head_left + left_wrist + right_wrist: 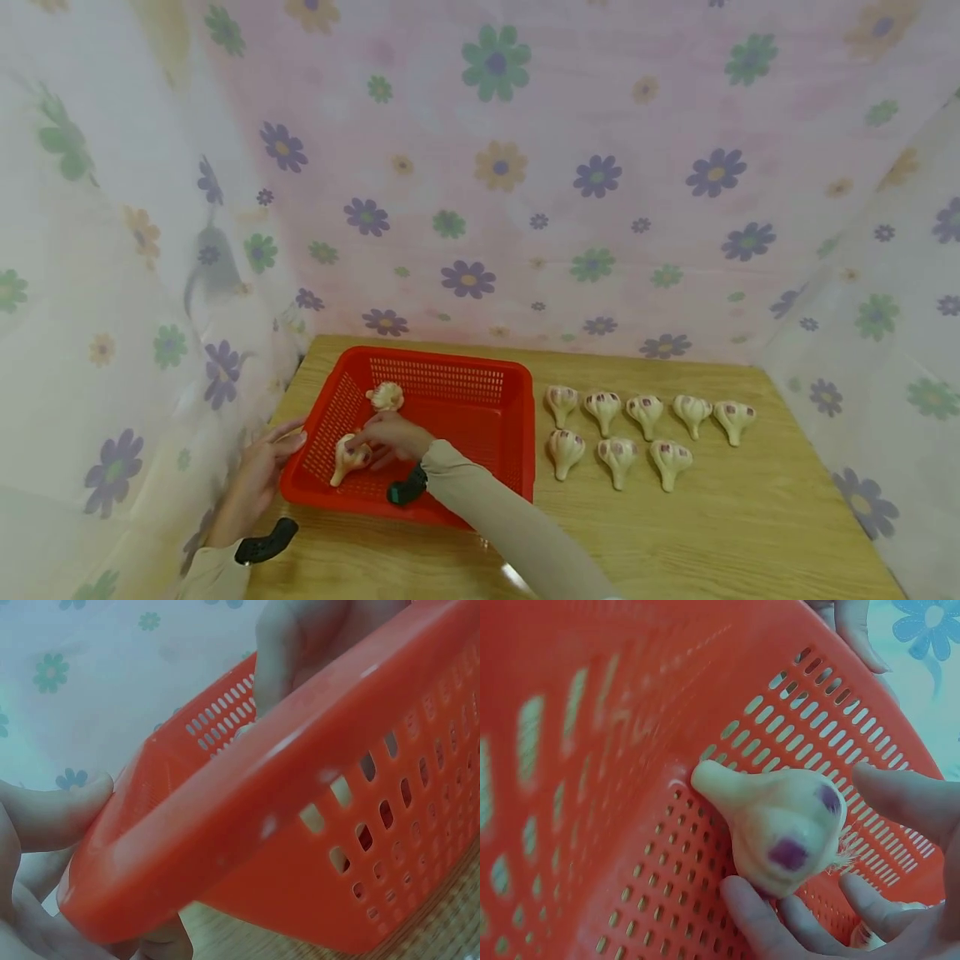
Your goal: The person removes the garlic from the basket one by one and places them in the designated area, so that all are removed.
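A red plastic basket (465,425) with slotted walls stands on the left of the table. My left hand (258,471) grips its left rim, the thumb on top and fingers beneath, as the left wrist view shows. My right hand (397,435) reaches inside the basket, its thumb and fingers spread around a garlic bulb (780,825) with purple patches. In the right wrist view the thumb stands apart from the bulb, while a fingertip (742,892) is at its underside; contact is hard to tell. Another garlic bulb (386,396) lies farther back in the basket.
Several garlic bulbs lie in two rows on the wooden table (750,517) right of the basket, among them a back-row bulb (602,408) and a front-row bulb (618,458). Flowered cloth (540,192) hangs behind the table and at both sides.
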